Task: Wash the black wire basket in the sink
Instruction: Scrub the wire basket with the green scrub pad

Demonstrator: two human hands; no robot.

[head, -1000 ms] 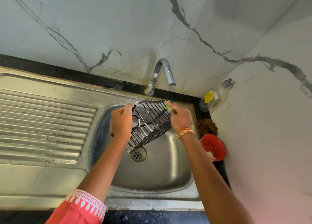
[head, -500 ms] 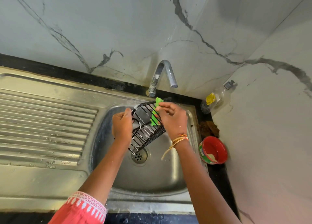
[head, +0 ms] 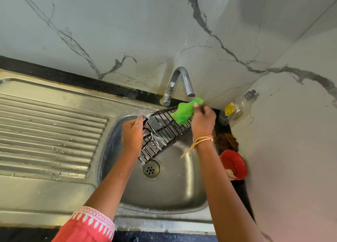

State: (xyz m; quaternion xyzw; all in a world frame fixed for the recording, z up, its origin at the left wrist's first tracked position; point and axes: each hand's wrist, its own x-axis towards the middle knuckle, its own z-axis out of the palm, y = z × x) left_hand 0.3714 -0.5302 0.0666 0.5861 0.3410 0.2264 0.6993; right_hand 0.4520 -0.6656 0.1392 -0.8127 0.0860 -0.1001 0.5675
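Soapy black wire basket [head: 164, 132], clenched at its near end by the left hand [head: 132, 132], might slip while the right hand [head: 203, 121], gripping the green scrubber [head: 184, 112], rubs the far rim.

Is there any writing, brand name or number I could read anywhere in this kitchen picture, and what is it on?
No text can be read here.
Yellow label on the clear bottle in the corner: printing too small and blurred to read.
Red tub beside the sink: no lettering shows.
Tap and black wire basket: no markings visible.
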